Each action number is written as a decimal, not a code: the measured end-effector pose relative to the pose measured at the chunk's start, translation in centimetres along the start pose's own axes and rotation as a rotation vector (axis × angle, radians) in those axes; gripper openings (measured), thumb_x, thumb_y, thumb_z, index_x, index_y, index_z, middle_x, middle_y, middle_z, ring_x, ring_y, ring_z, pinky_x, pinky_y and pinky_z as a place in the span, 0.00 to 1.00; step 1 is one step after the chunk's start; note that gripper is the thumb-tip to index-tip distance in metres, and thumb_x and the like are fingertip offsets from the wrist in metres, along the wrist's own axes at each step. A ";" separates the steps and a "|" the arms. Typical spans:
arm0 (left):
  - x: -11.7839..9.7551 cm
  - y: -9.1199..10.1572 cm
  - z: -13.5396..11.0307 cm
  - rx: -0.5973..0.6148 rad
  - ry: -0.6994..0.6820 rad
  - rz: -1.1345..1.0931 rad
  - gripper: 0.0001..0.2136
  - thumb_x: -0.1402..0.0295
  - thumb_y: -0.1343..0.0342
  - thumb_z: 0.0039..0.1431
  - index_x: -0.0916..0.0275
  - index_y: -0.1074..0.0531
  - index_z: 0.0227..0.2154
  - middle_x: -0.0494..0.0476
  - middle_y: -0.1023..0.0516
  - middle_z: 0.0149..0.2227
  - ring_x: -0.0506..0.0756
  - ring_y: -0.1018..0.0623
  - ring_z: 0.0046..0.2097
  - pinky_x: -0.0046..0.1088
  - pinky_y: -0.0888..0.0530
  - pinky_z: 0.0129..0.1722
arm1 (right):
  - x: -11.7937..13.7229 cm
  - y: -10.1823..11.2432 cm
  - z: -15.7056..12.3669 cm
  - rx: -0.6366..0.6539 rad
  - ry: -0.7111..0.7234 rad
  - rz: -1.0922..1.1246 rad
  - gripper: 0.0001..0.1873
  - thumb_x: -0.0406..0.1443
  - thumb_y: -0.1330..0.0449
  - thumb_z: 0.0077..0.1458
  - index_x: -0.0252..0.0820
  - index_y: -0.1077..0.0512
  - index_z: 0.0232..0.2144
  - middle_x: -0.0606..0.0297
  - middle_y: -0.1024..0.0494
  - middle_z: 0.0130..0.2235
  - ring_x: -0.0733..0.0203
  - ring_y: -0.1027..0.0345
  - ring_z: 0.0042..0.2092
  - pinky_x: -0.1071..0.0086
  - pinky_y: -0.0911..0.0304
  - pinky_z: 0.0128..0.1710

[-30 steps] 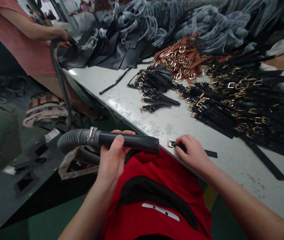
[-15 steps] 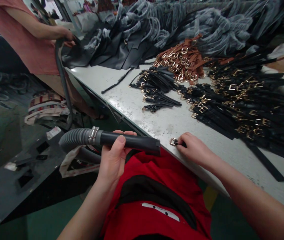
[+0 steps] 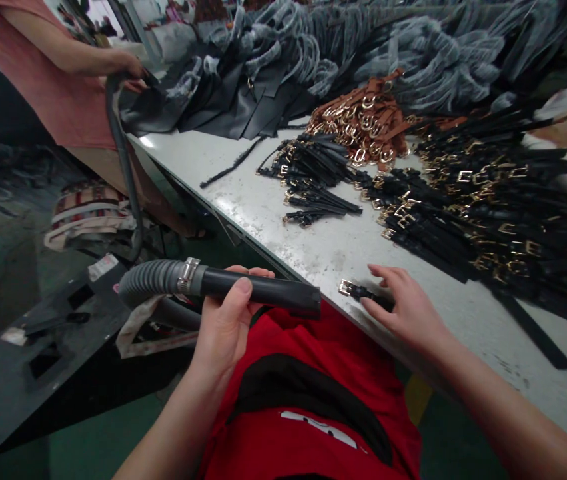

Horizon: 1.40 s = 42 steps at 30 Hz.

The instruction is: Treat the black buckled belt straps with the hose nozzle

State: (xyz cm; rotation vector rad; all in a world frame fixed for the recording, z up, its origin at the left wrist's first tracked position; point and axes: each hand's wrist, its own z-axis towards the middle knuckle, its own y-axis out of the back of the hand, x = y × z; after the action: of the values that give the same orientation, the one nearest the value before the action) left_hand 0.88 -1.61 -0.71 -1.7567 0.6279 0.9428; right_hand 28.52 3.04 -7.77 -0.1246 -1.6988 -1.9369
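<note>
A short black strap (image 3: 369,294) lies flat near the front edge of the white table (image 3: 263,213), narrow and dark, with a small bright metal buckle (image 3: 346,288) at its 9 o'clock end. Its other end runs under the fingers of the right hand (image 3: 408,308), which is spread open, palm down, gripping nothing. At 9 o'clock of the buckle, just off the table edge, the left hand (image 3: 223,323) is closed around a smooth black nozzle (image 3: 263,293), with the thumb on top and the open end pointing toward the buckle. A metal clamp (image 3: 188,276) joins the nozzle to a ribbed grey hose (image 3: 146,281). At 6 o'clock is the person's red shirt (image 3: 313,387). At 11 o'clock of the strap is a small heap of black buckled straps (image 3: 313,180), at 12 o'clock a brown heap (image 3: 363,120), and at 2 o'clock a large black heap (image 3: 493,207). Grey wrapped bundles (image 3: 363,47) lie farther back. At 10 o'clock, a co-worker's hand (image 3: 130,67) holds another hose (image 3: 123,167).
</note>
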 end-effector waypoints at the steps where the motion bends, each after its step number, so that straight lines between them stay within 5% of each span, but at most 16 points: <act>1: 0.0 -0.1 0.1 -0.001 0.003 0.003 0.15 0.64 0.33 0.42 0.59 0.29 0.33 0.52 0.19 0.33 0.57 0.20 0.41 0.37 0.25 0.44 | -0.5 0.3 -0.7 -0.031 -0.016 -0.024 0.26 0.44 0.45 0.53 0.35 0.33 0.51 0.50 0.29 0.48 0.49 0.34 0.47 0.58 0.38 0.45; 8: 1.1 -2.7 0.5 0.069 0.047 0.033 0.15 0.65 0.32 0.42 0.59 0.29 0.33 0.52 0.19 0.32 0.56 0.20 0.39 0.36 0.25 0.43 | -1.4 0.4 -3.0 0.007 -0.062 -0.030 0.15 0.41 0.47 0.55 0.40 0.27 0.41 0.56 0.25 0.40 0.51 0.33 0.42 0.58 0.39 0.41; 16: 5.3 -8.1 1.2 0.278 0.037 0.180 0.14 0.64 0.34 0.44 0.59 0.31 0.32 0.53 0.20 0.34 0.56 0.21 0.40 0.39 0.28 0.47 | -1.3 0.2 -2.8 -0.010 -0.075 0.067 0.11 0.38 0.46 0.54 0.39 0.29 0.37 0.57 0.27 0.35 0.53 0.34 0.39 0.62 0.41 0.39; 24: 5.5 -9.1 0.5 0.356 -0.055 0.308 0.13 0.65 0.34 0.46 0.58 0.31 0.34 0.51 0.20 0.35 0.56 0.21 0.41 0.40 0.28 0.48 | -1.5 0.2 -2.8 -0.025 -0.074 0.093 0.10 0.36 0.46 0.54 0.39 0.30 0.37 0.57 0.26 0.36 0.53 0.35 0.39 0.62 0.41 0.39; 28: 5.3 -8.8 0.8 0.320 -0.015 0.278 0.14 0.65 0.34 0.45 0.59 0.30 0.33 0.53 0.20 0.34 0.56 0.21 0.40 0.39 0.27 0.46 | -1.6 0.1 -2.9 -0.031 -0.081 0.094 0.10 0.36 0.46 0.54 0.39 0.29 0.38 0.57 0.26 0.37 0.53 0.35 0.40 0.62 0.41 0.40; 33: 2.4 -6.1 2.1 0.130 -0.064 0.203 0.15 0.65 0.33 0.41 0.59 0.29 0.33 0.53 0.20 0.32 0.57 0.20 0.39 0.36 0.24 0.40 | -2.0 -0.2 -3.0 -0.040 -0.106 0.033 0.13 0.38 0.46 0.56 0.39 0.29 0.42 0.56 0.25 0.38 0.53 0.34 0.41 0.61 0.42 0.41; 37: 0.6 -4.1 2.0 0.056 -0.093 0.142 0.14 0.64 0.32 0.41 0.59 0.28 0.32 0.52 0.19 0.32 0.57 0.20 0.39 0.37 0.23 0.40 | -2.1 0.0 -2.9 -0.025 -0.218 -0.093 0.13 0.43 0.43 0.54 0.40 0.28 0.34 0.58 0.24 0.33 0.52 0.32 0.37 0.61 0.42 0.36; 42: -0.1 -3.0 1.8 -0.008 -0.008 0.073 0.14 0.65 0.32 0.41 0.60 0.27 0.32 0.54 0.19 0.32 0.59 0.19 0.39 0.39 0.23 0.42 | -4.0 1.6 -1.8 -0.011 -0.178 0.087 0.14 0.41 0.49 0.57 0.42 0.26 0.37 0.59 0.21 0.37 0.56 0.28 0.39 0.63 0.36 0.40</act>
State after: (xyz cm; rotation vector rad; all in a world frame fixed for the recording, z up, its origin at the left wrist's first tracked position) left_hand 2.56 1.10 0.57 -1.7461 0.6882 1.0027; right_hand 33.17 2.64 -8.40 -0.3793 -1.7649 -1.9191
